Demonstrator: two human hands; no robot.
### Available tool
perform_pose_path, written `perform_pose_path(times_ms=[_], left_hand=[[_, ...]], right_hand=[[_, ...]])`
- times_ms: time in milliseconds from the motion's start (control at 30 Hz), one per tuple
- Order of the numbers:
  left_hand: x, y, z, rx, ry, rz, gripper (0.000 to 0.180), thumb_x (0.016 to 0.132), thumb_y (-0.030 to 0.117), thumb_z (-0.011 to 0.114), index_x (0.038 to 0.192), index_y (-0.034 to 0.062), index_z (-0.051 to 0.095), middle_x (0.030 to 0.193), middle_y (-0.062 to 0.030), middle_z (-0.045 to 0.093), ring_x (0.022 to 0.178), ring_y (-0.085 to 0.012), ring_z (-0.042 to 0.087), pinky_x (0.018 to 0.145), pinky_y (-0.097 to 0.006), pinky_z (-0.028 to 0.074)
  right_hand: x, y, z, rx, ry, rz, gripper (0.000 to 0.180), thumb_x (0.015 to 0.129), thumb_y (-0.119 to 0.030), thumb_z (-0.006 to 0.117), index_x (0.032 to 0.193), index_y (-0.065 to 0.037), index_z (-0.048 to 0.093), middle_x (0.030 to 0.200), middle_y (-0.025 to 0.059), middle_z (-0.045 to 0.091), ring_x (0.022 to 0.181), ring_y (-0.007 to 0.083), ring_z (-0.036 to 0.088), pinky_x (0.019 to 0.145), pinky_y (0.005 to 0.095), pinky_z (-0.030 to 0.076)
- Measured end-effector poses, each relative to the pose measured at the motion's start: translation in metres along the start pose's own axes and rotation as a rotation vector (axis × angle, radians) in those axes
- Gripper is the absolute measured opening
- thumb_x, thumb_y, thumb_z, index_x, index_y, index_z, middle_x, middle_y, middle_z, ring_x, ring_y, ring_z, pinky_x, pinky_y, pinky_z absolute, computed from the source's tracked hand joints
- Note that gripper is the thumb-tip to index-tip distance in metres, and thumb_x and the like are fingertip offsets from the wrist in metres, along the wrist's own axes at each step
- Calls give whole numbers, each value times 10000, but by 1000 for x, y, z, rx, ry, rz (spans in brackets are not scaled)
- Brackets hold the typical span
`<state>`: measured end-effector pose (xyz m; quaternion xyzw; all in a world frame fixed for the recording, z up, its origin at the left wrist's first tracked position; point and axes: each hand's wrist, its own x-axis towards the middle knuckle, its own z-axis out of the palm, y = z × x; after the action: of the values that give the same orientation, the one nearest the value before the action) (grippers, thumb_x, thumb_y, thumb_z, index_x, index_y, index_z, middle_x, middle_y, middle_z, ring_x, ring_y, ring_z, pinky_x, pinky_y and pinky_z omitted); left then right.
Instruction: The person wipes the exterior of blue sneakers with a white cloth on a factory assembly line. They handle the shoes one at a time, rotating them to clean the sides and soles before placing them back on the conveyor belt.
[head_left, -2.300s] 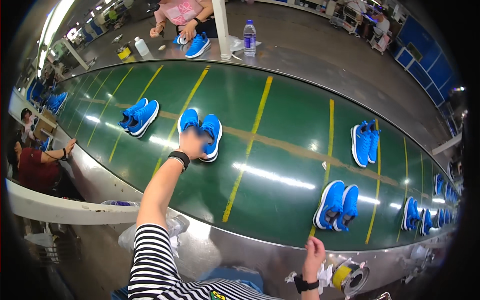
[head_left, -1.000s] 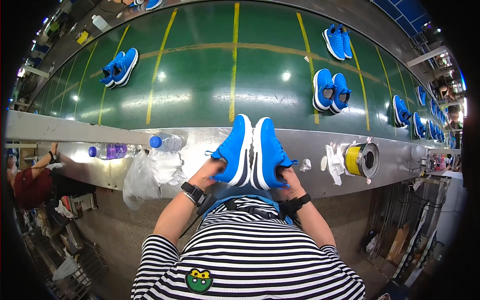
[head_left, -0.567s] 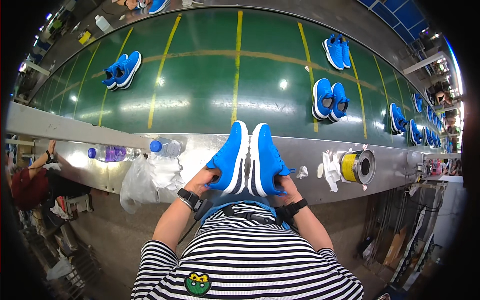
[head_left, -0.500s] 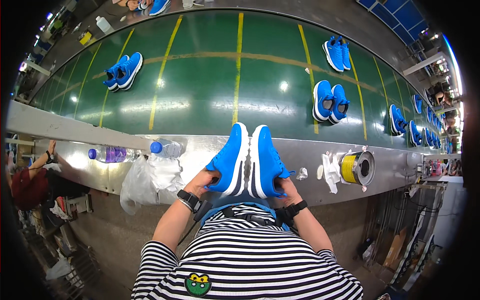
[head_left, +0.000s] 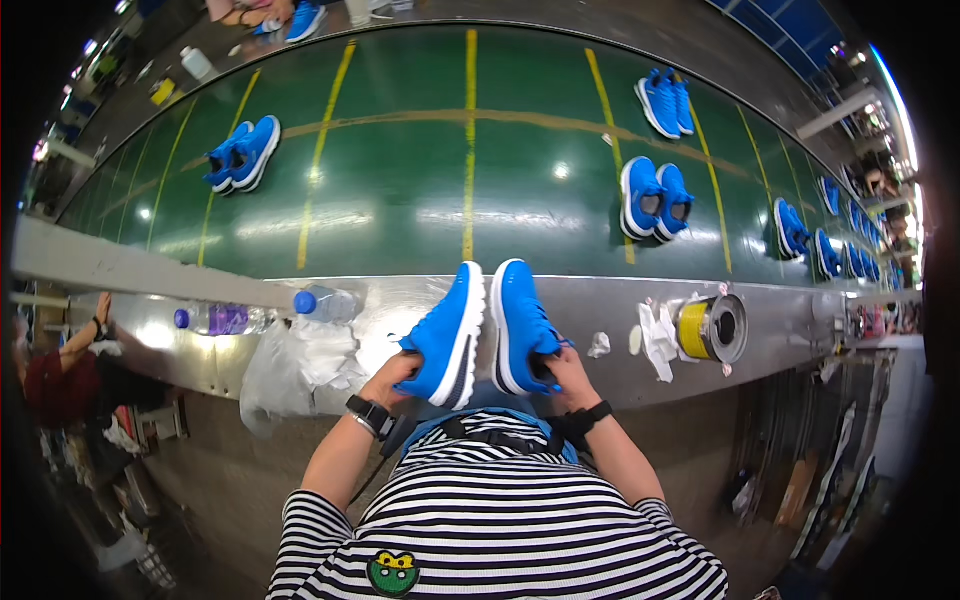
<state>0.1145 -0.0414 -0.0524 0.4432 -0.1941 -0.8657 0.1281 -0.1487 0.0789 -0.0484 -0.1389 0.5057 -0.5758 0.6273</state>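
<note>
Two blue sneakers with white soles are held up in front of me, toes pointing away, over the metal ledge (head_left: 580,300). My left hand (head_left: 388,380) grips the left sneaker (head_left: 440,335) at its heel opening; this one is tilted so its white and dark sole faces the other shoe. My right hand (head_left: 572,378) holds the right sneaker (head_left: 520,330) at the heel, with fingers partly inside the collar. A narrow gap separates the two shoes. The fingers inside the shoes are hidden.
Beyond the ledge runs a green conveyor belt (head_left: 400,200) with yellow lines, carrying sneaker pairs (head_left: 655,200). A yellow-labelled can (head_left: 712,330) and white scraps (head_left: 657,342) lie at right. Bottles (head_left: 325,303), a plastic bag (head_left: 280,375) and a white rail (head_left: 150,262) are at left.
Both sneakers have come slightly nearer to me and the gap between their toes has widened. The left one has turned to show more of its sole.
</note>
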Motion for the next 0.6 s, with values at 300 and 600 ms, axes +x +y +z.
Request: perform_pose_path(times_ms=[300, 600], left_hand=[[-26, -46, -9, -414, -95, -184, 348, 854, 136, 451, 1154, -42, 455, 1113, -153, 549, 998, -249, 555, 913, -385, 418], [-46, -65, -22, -475, -1, -181, 296, 849, 110, 470, 1100, -44, 494, 1071, -150, 571, 961, -225, 570, 894, -356, 431]], right_hand=[[-29, -30, -68, -1025, 475, -341, 376, 683, -111, 662, 1051, -116, 589, 996, 79, 543, 883, 190, 526, 722, 290, 434], [-3, -41, -43, -622, 529, -409, 122, 764, 10, 579, 870, -27, 626, 809, 51, 587, 755, 115, 559, 661, 238, 458]])
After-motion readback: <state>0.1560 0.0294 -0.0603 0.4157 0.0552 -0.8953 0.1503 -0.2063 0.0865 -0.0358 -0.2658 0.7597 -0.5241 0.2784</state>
